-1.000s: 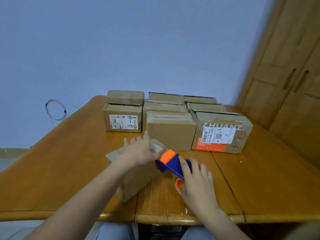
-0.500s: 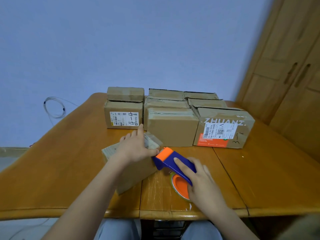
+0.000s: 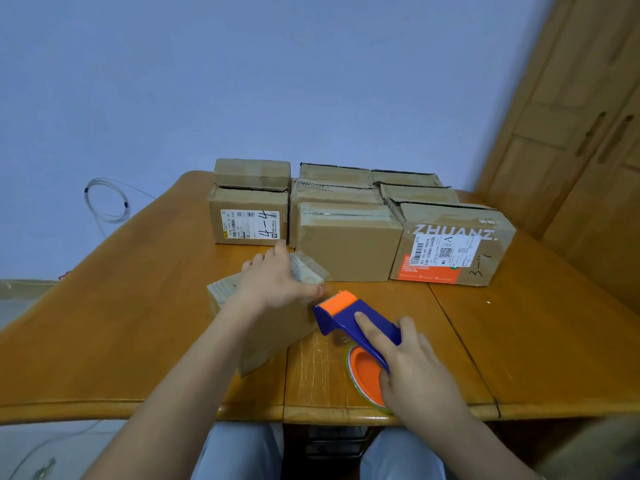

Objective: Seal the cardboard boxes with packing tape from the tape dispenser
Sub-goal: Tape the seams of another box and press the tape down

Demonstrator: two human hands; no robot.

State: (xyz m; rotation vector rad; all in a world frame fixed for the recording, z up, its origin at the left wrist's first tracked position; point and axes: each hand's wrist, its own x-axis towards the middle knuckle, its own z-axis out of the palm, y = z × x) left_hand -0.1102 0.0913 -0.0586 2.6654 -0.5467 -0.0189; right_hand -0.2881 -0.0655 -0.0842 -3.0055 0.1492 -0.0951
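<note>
A small cardboard box (image 3: 277, 327) lies on the wooden table (image 3: 138, 341) near its front edge. My left hand (image 3: 277, 282) rests flat on the box top, thumb at its right edge. My right hand (image 3: 412, 368) grips a blue and orange tape dispenser (image 3: 349, 320). The dispenser's orange head sits just right of the box's near right corner. Its orange tape roll (image 3: 363, 372) lies close to the table surface.
Several cardboard boxes stand in rows at the back of the table, among them one marked 4-4 (image 3: 249, 220) and one printed ZHUANZ (image 3: 450, 251). A wooden cabinet (image 3: 588, 150) fills the right side. A coiled cable (image 3: 107, 202) hangs at the left wall.
My right hand has drawn the tape dispenser down and to the right, away from the box's top edge. My left hand stays on the box.
</note>
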